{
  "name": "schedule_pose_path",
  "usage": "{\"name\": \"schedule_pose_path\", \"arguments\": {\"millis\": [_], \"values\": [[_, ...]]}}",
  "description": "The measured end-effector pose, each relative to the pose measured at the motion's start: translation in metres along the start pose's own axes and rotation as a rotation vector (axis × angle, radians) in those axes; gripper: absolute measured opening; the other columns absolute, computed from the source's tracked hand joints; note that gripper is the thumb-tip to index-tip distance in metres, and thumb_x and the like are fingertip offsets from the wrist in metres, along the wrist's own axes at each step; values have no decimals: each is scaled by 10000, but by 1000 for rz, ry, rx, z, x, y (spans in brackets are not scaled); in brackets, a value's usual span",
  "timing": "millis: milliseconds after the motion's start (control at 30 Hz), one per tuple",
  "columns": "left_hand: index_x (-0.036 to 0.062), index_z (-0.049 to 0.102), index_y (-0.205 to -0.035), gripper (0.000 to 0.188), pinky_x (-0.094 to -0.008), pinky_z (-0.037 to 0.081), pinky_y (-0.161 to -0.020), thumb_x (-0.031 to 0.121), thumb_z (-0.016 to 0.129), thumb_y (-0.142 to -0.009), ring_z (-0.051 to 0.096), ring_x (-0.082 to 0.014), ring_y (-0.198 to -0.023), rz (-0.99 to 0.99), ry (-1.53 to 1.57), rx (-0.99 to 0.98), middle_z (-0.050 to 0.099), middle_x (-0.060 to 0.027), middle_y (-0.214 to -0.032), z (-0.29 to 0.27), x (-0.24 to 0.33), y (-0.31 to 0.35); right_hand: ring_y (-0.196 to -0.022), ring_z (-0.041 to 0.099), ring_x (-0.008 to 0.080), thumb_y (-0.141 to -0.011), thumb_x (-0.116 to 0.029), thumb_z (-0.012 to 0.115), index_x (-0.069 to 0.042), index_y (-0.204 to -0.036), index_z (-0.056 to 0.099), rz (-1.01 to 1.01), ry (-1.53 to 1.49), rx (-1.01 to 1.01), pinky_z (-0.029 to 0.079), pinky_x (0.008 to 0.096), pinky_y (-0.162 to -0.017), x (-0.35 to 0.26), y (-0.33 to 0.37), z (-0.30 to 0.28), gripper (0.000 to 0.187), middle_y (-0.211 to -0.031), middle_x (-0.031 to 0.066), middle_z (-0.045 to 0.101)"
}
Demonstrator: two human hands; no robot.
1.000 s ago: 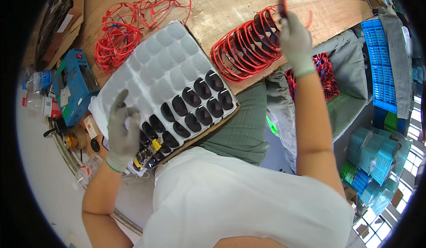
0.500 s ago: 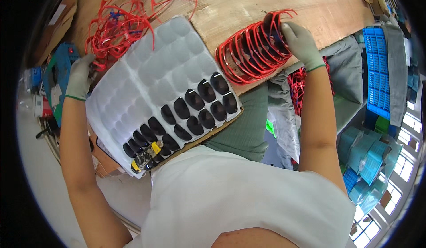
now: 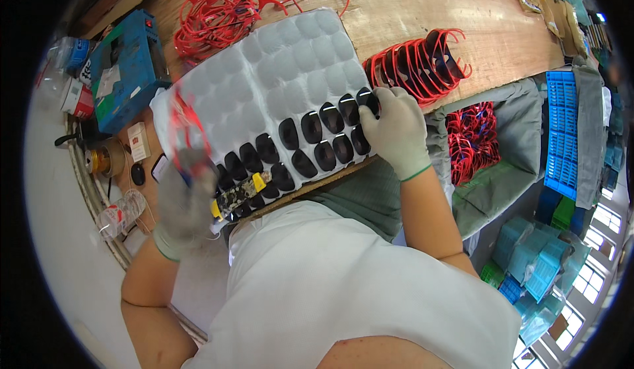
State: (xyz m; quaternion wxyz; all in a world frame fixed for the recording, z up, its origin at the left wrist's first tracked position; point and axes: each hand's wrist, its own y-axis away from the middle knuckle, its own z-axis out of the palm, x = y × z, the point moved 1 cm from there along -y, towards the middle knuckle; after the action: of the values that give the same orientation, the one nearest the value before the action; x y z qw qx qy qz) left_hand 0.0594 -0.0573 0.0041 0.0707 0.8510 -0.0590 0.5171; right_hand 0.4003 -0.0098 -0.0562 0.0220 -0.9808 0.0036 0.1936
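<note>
Right hand [image 3: 395,131] gloved, fingertips curled onto dark lenses [image 3: 323,141] at the white tray's [image 3: 290,58] right edge, left hand [image 3: 185,200] blurred, gripping a red glasses frame [image 3: 187,128] over the tray's left edge, upper pockets unfilled, stacked red frames [image 3: 416,65] just beyond on the wooden bench [image 3: 462,12].

The right hand [image 3: 395,131] rests on the near right corner of the white moulded tray [image 3: 290,58]; just beyond its fingertips a row of red spectacle frames [image 3: 416,65] stands on edge, closing off that side. Past the frames the wooden tabletop [image 3: 422,5] is bare and open. Away from that hand, the far tray pockets are empty, leaving room above them. The left hand [image 3: 181,207], blurred and gripping a red frame [image 3: 188,128], sits at the tray's near left corner, hemmed by a tangle of red frames [image 3: 214,19] beyond, a blue box [image 3: 125,65] and small clutter outward.
</note>
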Motion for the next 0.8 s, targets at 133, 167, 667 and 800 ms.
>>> {"name": "schedule_pose_path", "arguments": {"millis": [133, 167, 667, 800], "values": [[-49, 571, -1121, 302, -368, 496, -824, 213, 520, -981, 636, -240, -803, 83, -9, -126, 641, -169, -926, 4, 8, 48, -887, 641, 377, -773, -176, 714, -15, -897, 656, -8, -83, 44, 524, 465, -813, 8, 1, 3, 211, -912, 187, 654], [-52, 576, -1139, 322, -380, 504, -847, 228, 516, -993, 661, -252, -828, 72, -3, -102, 666, -184, -938, 5, 9, 55, -887, 639, 377, -772, -163, 713, -14, -895, 655, -33, -105, 77, 522, 465, -812, 11, 1, 3, 201, -910, 186, 653], [-23, 512, -1194, 245, -375, 515, -628, 137, 504, -1009, 652, -290, -669, 190, -71, -232, 643, -134, -783, 50, 43, 82, -850, 675, 132, -819, 55, 723, 54, -1165, 641, -236, -1099, -450, 540, 261, -752, -105, 108, -50, 355, -1024, 124, 701], [-18, 535, -1139, 211, -409, 527, -638, 125, 548, -985, 670, -346, -708, 180, -50, -190, 654, -162, -808, 45, 44, 88, -854, 660, 125, -826, 52, 721, 59, -1182, 628, -197, -1152, -341, 536, 260, -755, -111, 123, -32, 367, -999, 102, 696]]}}
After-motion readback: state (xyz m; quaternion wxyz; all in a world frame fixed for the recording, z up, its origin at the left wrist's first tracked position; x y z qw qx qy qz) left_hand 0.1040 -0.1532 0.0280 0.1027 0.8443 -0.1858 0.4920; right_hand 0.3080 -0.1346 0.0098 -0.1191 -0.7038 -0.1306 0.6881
